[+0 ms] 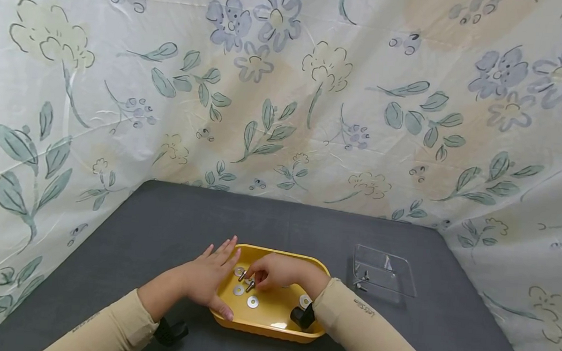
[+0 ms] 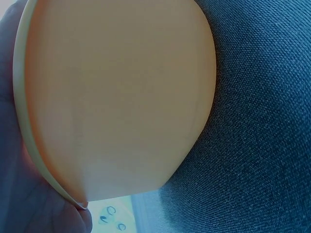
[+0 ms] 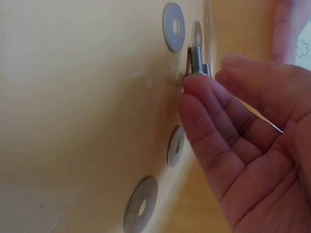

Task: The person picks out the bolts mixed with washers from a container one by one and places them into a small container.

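Observation:
A yellow tray (image 1: pixel 272 325) sits on the grey table with several flat steel washers (image 1: pixel 253 301) in it. My right hand (image 1: pixel 254 279) reaches into the tray and pinches a small threaded bolt (image 1: pixel 250 286) between thumb and fingertips. In the right wrist view the bolt (image 3: pixel 196 63) stands out above the right hand (image 3: pixel 204 80), with washers (image 3: pixel 176 145) lying around it on the tray floor (image 3: pixel 87 107). My left hand (image 1: pixel 214 276) lies with straight fingers against the tray's left rim, thumb along the near corner. The left wrist view shows the tray's outer wall (image 2: pixel 116 97).
A clear plastic box (image 1: pixel 385 277) with a few small bolts inside stands to the right of the tray. The grey table (image 1: pixel 162 227) is enclosed by a floral cloth (image 1: pixel 286 90) at the back and both sides.

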`<state>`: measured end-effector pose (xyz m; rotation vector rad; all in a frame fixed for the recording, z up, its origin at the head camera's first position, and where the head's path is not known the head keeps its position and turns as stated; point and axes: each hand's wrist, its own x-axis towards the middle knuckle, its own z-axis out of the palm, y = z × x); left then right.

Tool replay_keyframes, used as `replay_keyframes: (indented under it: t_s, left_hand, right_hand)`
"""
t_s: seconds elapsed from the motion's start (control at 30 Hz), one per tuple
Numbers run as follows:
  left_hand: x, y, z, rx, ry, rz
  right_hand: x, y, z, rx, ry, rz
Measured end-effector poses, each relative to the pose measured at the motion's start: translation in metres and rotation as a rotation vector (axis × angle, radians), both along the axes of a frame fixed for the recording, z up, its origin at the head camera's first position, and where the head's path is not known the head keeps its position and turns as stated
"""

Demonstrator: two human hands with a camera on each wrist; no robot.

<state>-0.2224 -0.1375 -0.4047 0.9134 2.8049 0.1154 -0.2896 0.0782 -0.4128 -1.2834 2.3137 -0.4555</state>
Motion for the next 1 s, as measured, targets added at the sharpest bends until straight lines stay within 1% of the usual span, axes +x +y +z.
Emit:
replay_keyframes:
  t_s: [0.2,0.3,0.43,0.57,0.8,1.0]
  left_hand:
    - [0.0006,0.0001,0.0017,0.003,-0.008,-0.001]
    - [0.0006,0.0001,0.0021,0.011,-0.016,-0.001]
    - [0.0003,0.0002,0.0015,0.02,-0.013,-0.004]
    - [0.0,0.0004,0.0004,0.021,-0.011,-0.008]
    - [-0.0003,0.0006,-0.0005,0.019,-0.004,-0.007]
    - [-0.0005,0.0002,0.0003,0.016,-0.002,-0.007]
  right_hand:
    - [0.0009,-0.0018,-0.0027,0.021,0.044,0.05]
    - [0.0013,-0.0016,-0.0027,0.022,0.043,0.051]
    - [0.0023,-0.0013,-0.0018,0.013,0.009,0.041]
    - [0.0027,-0.0004,-0.0013,0.021,-0.003,0.026]
    - [0.0001,0.0013,-0.0016,0.024,0.058,0.037]
    - [-0.0018,0.0014,-0.004,0.037,0.083,0.011]
